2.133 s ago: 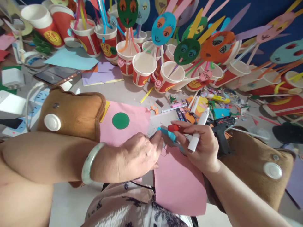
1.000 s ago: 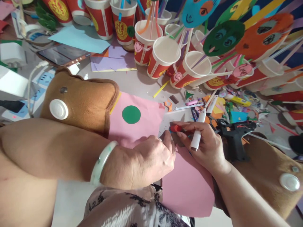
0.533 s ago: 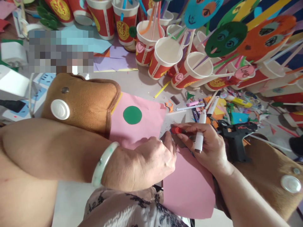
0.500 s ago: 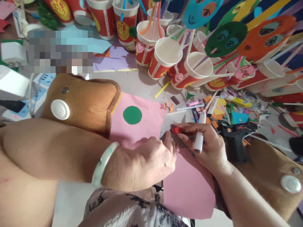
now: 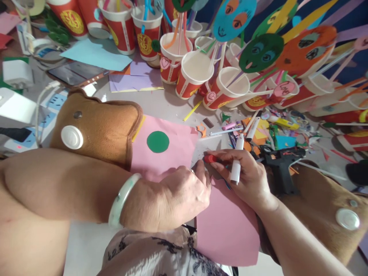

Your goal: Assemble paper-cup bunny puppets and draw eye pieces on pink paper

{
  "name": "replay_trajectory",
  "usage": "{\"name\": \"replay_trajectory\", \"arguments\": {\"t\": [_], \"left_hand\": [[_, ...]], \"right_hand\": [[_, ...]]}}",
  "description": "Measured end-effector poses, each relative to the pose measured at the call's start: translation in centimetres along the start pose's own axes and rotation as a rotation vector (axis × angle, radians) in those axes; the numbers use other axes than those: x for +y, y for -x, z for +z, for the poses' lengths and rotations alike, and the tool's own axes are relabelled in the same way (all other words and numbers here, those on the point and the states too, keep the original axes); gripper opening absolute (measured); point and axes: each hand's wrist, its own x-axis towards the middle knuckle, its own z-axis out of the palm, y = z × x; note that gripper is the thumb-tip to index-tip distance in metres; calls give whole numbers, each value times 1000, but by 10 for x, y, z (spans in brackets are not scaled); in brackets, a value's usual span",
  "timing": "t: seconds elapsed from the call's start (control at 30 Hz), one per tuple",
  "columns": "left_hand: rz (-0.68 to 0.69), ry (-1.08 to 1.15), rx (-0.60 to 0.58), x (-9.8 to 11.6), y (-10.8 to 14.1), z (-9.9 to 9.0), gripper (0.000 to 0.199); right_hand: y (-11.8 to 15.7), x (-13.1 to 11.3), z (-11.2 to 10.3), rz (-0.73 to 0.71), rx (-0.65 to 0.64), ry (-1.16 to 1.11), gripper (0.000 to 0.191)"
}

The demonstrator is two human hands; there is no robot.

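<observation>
My right hand (image 5: pixel 250 176) is closed around a white marker (image 5: pixel 235 171) that sticks out between its fingers. At its fingertips is a small red piece with a dark end (image 5: pixel 211 158), whose kind I cannot make out. Close beside it, my left hand (image 5: pixel 175 197) is curled with its fingers pressed together, and whatever they grip is hidden. A large pink paper sheet (image 5: pixel 227 226) extends below both hands towards my lap. Further left, another pink sheet (image 5: pixel 175 134) with a green paper circle (image 5: pixel 158 142) on it lies partly under a brown plush cushion (image 5: pixel 97 130).
Red and white paper cups (image 5: pixel 195 73) with straws and paper faces stand along the back. A black glue gun (image 5: pixel 283 165) lies right, beside paper scraps and markers. Another brown cushion (image 5: pixel 322 207) is at the right. A phone (image 5: pixel 77 72) and power strip (image 5: pixel 25 134) lie left.
The whole view has shifted slightly, so the cups and tools at the right appear further left. Both hands keep nearly the same pose, with the white marker still in my right hand.
</observation>
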Motion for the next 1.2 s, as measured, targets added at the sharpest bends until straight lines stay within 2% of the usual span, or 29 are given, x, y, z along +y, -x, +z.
{"name": "replay_trajectory", "arguments": {"t": [0.1,0.2,0.43,0.53,0.67,0.93,1.1,1.2], "left_hand": [[-40,-18,84,2,2,6,32],[-48,9,110,0,-1,10,22],[-153,64,188,-26,-13,11,21],[-107,94,172,-36,-14,16,21],[-80,140,122,-40,-16,22,31],[-10,204,107,-45,-13,19,35],[-32,229,62,-44,-11,27,41],[-27,241,48,-43,-10,31,45]], "right_hand": [[0,-1,0,14,-8,3,16],[-1,-3,-2,6,-10,25,16],[-2,0,-3,-32,-12,31,11],[-1,3,-2,-43,-5,32,13],[-2,6,-3,-68,9,48,12],[1,11,-2,-70,-13,46,14],[-2,6,-6,-71,-29,11,16],[-1,0,-10,-15,-11,-16,17]]}}
